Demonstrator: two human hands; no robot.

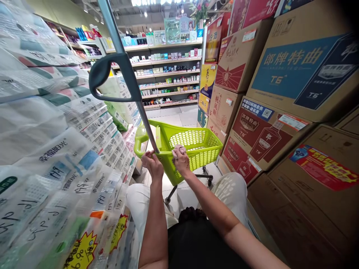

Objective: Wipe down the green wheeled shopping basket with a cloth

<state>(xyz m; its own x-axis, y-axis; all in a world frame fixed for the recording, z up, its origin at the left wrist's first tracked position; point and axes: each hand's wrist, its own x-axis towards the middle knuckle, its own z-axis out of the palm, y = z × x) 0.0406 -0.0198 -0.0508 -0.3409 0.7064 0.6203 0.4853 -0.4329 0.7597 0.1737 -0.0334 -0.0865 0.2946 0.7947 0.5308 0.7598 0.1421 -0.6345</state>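
Note:
A lime-green shopping basket cart (196,156) with perforated walls stands in front of my knees. From its near end a grey pole with a dark loop handle (134,80) rises, leaning up to the left. My left hand (153,165) is closed on the cart's rim, right by the foot of the pole. Bunched in my right hand (182,162) is a pinkish cloth (178,150), pressed against the rim at the near side of the basket. The fingertips of my right hand are partly hidden by the cloth.
Plastic-wrapped paper packs (84,168) are piled along the left. Stacked cardboard cartons (260,138) wall the right side. Shelves of small boxes and bottles (171,71) stand beyond the tiled floor (179,116). Cart wheels (209,179) show close to my legs.

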